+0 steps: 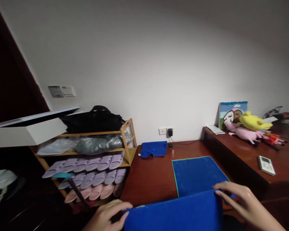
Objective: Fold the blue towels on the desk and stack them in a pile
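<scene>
My left hand (110, 215) pinches the left end of the top edge of a blue cloth (173, 213). The right end of that edge is between the thumb and fingers of my right hand (240, 199). Stretched between both hands, the cloth hangs down, its lower part cut off by the bottom of the view. A small white patch shows on its edge near my left hand. Behind it, a blue towel (198, 175) with a green border lies flat on the brown table (144, 183). Farther back lies a folded blue garment, seemingly shorts (154, 149).
To the left stands a wooden rack (128, 154) with purple slippers (98, 162), a black bag (93, 120) and a white box (29, 133). A raised brown surface on the right bears plush toys (250, 128) and a white remote (266, 165). A black plug (170, 132) sits in the wall socket.
</scene>
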A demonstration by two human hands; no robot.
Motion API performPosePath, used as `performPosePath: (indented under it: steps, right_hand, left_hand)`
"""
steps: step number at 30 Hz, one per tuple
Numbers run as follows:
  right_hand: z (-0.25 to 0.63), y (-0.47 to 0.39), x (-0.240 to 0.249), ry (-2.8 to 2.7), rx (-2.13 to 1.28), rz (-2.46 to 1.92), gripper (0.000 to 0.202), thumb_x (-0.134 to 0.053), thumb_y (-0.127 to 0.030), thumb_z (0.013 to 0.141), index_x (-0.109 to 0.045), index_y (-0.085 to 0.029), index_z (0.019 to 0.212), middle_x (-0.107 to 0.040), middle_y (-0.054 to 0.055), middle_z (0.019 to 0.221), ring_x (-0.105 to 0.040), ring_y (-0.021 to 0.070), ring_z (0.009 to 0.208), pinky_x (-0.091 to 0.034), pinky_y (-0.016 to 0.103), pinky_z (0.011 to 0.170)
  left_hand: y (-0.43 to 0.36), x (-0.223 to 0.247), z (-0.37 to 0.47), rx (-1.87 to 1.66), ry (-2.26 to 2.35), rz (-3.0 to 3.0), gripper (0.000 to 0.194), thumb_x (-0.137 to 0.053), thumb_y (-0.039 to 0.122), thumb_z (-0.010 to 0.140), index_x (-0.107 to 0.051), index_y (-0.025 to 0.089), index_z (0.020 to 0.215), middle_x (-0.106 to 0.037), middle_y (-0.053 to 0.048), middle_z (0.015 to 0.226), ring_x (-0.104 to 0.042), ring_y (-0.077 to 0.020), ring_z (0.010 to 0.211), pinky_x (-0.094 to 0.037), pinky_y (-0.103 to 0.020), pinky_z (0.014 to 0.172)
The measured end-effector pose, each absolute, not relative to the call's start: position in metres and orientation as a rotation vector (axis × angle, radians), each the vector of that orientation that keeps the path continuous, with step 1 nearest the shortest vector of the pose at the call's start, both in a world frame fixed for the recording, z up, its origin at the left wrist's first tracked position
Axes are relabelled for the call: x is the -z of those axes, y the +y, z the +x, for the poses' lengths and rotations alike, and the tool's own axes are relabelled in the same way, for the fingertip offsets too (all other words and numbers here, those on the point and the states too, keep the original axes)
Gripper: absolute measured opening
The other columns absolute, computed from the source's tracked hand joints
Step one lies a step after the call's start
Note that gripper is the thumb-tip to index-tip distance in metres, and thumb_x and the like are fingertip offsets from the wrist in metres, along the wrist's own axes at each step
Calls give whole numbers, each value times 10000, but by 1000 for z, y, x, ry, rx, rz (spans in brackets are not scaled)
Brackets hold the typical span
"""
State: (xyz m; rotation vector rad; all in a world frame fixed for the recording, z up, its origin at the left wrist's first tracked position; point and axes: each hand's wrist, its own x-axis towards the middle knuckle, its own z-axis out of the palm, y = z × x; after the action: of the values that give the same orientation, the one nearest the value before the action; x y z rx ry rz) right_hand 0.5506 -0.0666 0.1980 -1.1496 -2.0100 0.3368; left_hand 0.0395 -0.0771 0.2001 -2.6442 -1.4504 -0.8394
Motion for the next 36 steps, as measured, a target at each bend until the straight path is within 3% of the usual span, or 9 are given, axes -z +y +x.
performPosePath:
  steps: [5,10,14,18,27,31,36]
  right_hand:
    - [600,-3,-215,-1896,-677,-1364,545,-584,-669,921,-780,-178,1056,-777,67,820,-717,201,691,-599,285,692]
    - [654,72,-250,-1684,-349,-1355,576,-647,-713,812,-762,-195,1038,-785,114,1064,-727,283,965,-574,391,904]
    - [686,97,-259,-1577,-126,-1353,531,-631,-663,807,-753,-197,1028,-780,119,1081,-721,295,972,-551,441,949]
    - [703,91,-203,-1519,-143,-1442,486,-610,-610,799,-756,-201,1019,-787,109,1048,-728,284,936,-559,405,901]
    - [697,48,33,-1593,-418,-1770,320,-505,-419,736,-723,-233,880,-795,103,1004,-744,296,1010,-549,384,933]
    - [700,42,55,-1686,-365,-1828,342,-447,-367,812,-713,-224,973,-769,105,1108,-723,267,1068,-534,356,944]
    - [686,38,42,-1855,-141,-2060,343,-402,-225,861,-728,-209,966,-760,120,1061,-709,287,1046,-511,393,955]
  left_hand:
    - [7,-217,126,890,-1592,-2988,223,-611,193,877,-807,243,970,-834,20,954,-758,-136,824,-567,-193,786]
    - [94,-256,202,1100,-1263,-2636,246,-612,129,868,-795,212,1009,-832,-20,957,-753,-163,822,-563,-254,792]
    - [125,-255,242,1151,-1116,-2473,237,-587,134,909,-759,201,1057,-804,-73,1027,-723,-218,958,-544,-372,939]
    - [115,-199,265,1092,-1041,-2466,231,-549,114,927,-738,215,1014,-768,-53,924,-686,-208,895,-525,-375,884]
    - [45,9,292,995,-1141,-2462,267,-581,-17,762,-654,240,767,-676,17,720,-624,-183,703,-464,-317,683]
    - [44,41,289,958,-1214,-2518,288,-578,-8,803,-675,249,888,-699,13,834,-645,-188,797,-481,-323,737]
    - [42,39,281,909,-1248,-2654,267,-567,68,895,-704,288,962,-724,-5,905,-677,-192,860,-535,-339,781]
